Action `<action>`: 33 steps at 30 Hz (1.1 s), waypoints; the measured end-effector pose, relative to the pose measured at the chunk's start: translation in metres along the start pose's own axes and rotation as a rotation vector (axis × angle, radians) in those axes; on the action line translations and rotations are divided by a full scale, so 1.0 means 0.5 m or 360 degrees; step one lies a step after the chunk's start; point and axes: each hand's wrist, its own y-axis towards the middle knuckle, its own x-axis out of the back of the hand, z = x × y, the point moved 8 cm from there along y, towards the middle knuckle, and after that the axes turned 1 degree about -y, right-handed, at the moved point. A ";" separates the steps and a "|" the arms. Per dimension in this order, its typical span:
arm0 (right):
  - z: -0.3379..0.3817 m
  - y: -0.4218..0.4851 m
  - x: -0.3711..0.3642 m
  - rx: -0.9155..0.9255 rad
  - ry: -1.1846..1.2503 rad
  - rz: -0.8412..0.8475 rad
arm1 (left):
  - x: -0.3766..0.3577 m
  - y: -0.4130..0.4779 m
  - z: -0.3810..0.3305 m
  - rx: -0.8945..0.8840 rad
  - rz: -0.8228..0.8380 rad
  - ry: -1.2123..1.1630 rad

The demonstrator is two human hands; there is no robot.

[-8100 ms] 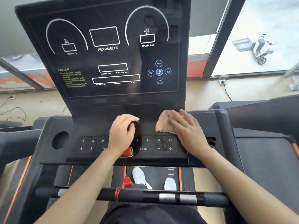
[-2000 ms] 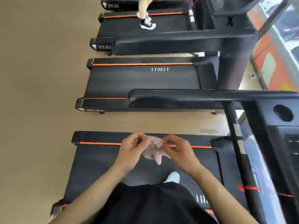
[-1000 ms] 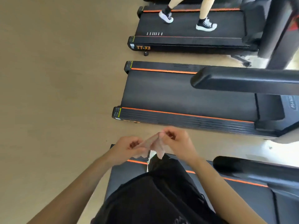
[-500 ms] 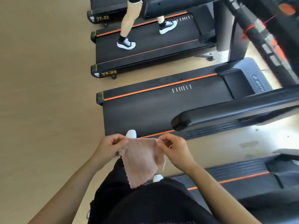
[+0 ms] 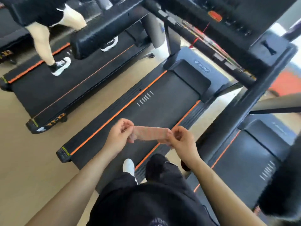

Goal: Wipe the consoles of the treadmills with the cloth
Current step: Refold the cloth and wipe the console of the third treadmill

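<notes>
A small pink cloth (image 5: 150, 133) is stretched flat between my two hands in front of my waist. My left hand (image 5: 119, 136) pinches its left end and my right hand (image 5: 181, 140) pinches its right end. Below them runs the black belt of a treadmill (image 5: 162, 101) with orange side stripes. That treadmill's black console (image 5: 232, 15) with a red button shows at the top right, tilted and blurred, well above and beyond my hands. One white shoe of mine (image 5: 128, 165) stands at the belt's rear.
Another person (image 5: 48, 38) walks on the treadmill (image 5: 53, 88) to the left. A third treadmill (image 5: 247, 157) lies to the right, with a black upright post (image 5: 241, 111) between it and the middle one. Beige floor fills the left side.
I have stepped off the first treadmill and turned toward the one beside it. The cloth, hanging open half a second ago, is now pulled into a flat band between both hands. The console has come into view.
</notes>
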 end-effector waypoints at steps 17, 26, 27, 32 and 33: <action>0.105 0.260 0.306 0.0019 0.0340 -0.1062 | -0.326 0.432 -0.465 -0.0731 0.0777 0.0263; 0.162 0.413 0.535 0.0092 0.0379 -0.1479 | -0.528 0.558 -0.736 -0.1348 0.0874 0.0527; 0.174 0.430 0.559 0.0111 0.0363 -0.1505 | -0.550 0.569 -0.766 -0.1454 0.0880 0.0563; 0.236 0.527 0.679 0.0176 0.0221 -0.1657 | -0.660 0.643 -0.905 -0.1804 0.0830 0.0615; 0.250 0.549 0.706 0.0193 0.0180 -0.1691 | -0.683 0.659 -0.932 -0.1851 0.0839 0.0611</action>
